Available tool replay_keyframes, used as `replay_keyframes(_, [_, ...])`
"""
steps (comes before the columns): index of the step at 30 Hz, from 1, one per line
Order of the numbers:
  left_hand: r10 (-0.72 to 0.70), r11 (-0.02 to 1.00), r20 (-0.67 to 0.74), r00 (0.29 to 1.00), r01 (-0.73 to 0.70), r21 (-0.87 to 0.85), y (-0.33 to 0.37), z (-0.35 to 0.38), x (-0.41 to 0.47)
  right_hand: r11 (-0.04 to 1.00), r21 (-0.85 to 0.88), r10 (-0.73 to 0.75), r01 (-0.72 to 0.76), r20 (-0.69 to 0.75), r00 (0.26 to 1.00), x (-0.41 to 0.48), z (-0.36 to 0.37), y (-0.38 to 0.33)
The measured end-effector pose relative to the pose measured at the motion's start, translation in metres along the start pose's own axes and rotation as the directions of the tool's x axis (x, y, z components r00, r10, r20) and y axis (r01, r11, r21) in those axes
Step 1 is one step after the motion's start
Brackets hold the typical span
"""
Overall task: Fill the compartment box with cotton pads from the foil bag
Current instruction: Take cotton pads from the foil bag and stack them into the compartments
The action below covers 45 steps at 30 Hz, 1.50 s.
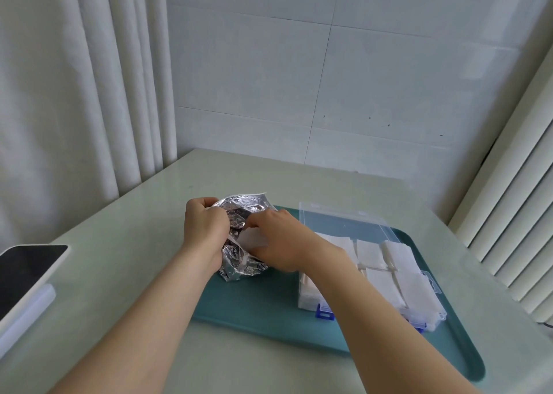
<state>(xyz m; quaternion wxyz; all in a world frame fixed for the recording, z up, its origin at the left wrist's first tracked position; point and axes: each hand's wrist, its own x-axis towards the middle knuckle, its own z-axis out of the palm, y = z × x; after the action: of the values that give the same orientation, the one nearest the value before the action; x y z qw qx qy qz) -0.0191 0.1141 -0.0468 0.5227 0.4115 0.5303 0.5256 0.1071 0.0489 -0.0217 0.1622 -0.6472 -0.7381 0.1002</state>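
Foil bag [244,206] sat at far left corner of tray [263,307]. Left hand [203,229] fingers clamped on bag side. Right hand [278,244] fingers pinched cotton pad [254,239] at bag mouth. Open compartment box [341,223] lay on tray right side, pads [371,253] inside.

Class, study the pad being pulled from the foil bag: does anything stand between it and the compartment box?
Nothing visible does. The right hand pinches the cotton pad at the foil bag mouth. Only bare tray lies between it and the compartment box, whose lid is open toward the far side. The visible compartments already hold pads.
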Motion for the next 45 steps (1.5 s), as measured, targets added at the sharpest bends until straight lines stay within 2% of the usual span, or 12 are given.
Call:
replay_keyframes(7, [0.001, 1.000, 0.014, 1.000, -0.001, 0.005, -0.006, 0.001, 0.003, 0.997, 0.050, -0.058, 0.062, -0.075, 0.995, 0.000, -0.001, 0.004])
replay_keyframes(12, [0.016, 1.000, 0.029, 0.999, -0.016, 0.022, -0.005, 0.002, 0.002, 0.992, -0.061, -0.110, 0.108, -0.038, 0.993, 0.002, 0.000, 0.002])
replay_keyframes(15, [0.035, 0.999, 0.044, 0.998, -0.036, 0.020, -0.003, 0.001, 0.001, 0.989, -0.054, -0.136, 0.137, 0.021, 0.990, 0.001, 0.000, 0.003])
replay_keyframes(22, [0.129, 0.991, 0.030, 0.991, -0.130, 0.037, -0.005, 0.000, 0.005, 0.983, 0.120, -0.144, 0.139, 0.036, 0.989, -0.002, -0.001, 0.014])
replay_keyframes(26, [0.201, 0.974, 0.018, 0.979, -0.202, 0.099, -0.004, -0.002, 0.003, 0.946, 0.320, 0.022, 0.051, -0.220, 0.975, 0.001, -0.011, 0.019])
replay_keyframes(30, [0.215, 0.969, 0.022, 0.976, -0.216, 0.120, -0.002, -0.004, -0.001, 0.807, 0.586, 0.184, 0.073, -0.367, 0.912, -0.004, -0.026, 0.020])
replay_keyframes(36, [0.321, 0.866, 0.122, 0.939, -0.344, 0.364, 0.011, -0.003, -0.021, 0.641, 0.761, 0.201, 0.102, -0.294, 0.934, -0.024, -0.044, 0.025])
replay_keyframes(38, [0.452, 0.786, 0.089, 0.888, -0.443, 0.432, 0.012, 0.000, -0.027, 0.611, 0.785, 0.212, 0.100, -0.283, 0.935, -0.031, -0.046, 0.030])
replay_keyframes(39, [0.553, 0.735, 0.066, 0.831, -0.523, 0.431, 0.012, 0.002, -0.030, 0.603, 0.792, 0.214, 0.092, -0.271, 0.938, -0.035, -0.047, 0.032])
replay_keyframes(42, [0.812, 0.532, 0.052, 0.582, -0.773, 0.344, 0.009, 0.009, -0.037, 0.575, 0.815, 0.192, 0.075, -0.224, 0.955, -0.046, -0.047, 0.037])
replay_keyframes(43, [0.856, 0.470, 0.068, 0.512, -0.827, 0.310, 0.008, 0.012, -0.039, 0.572, 0.817, 0.192, 0.071, -0.217, 0.957, -0.049, -0.046, 0.037])
replay_keyframes(45, [0.892, 0.399, 0.135, 0.431, -0.892, 0.213, 0.005, 0.021, -0.048, 0.584, 0.809, 0.216, 0.060, -0.226, 0.950, -0.056, -0.048, 0.037])
